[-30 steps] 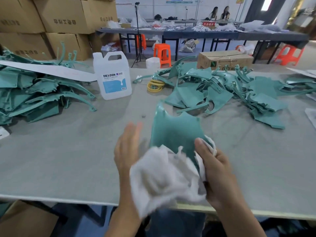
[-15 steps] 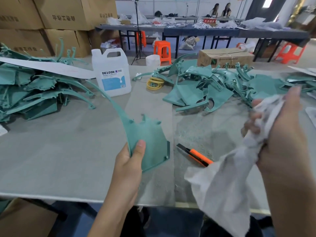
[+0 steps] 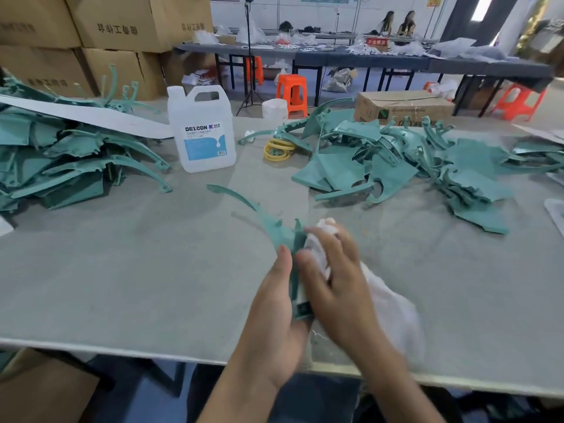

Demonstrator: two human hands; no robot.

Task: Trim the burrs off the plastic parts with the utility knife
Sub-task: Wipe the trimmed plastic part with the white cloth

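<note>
While it points lengthwise away-left, the teal plastic part (image 3: pixel 274 230) is pinched by the left grip (image 3: pixel 274 315), a white cloth (image 3: pixel 390 303) by the right grip (image 3: pixel 338 285).

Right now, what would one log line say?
left hand: holds part | right hand: holds cloth against part | knife: not in view | step: wiping

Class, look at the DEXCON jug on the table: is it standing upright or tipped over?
Upright. The white jug stands on its base on the table, with its neck and handle at the top and its label level.
</note>
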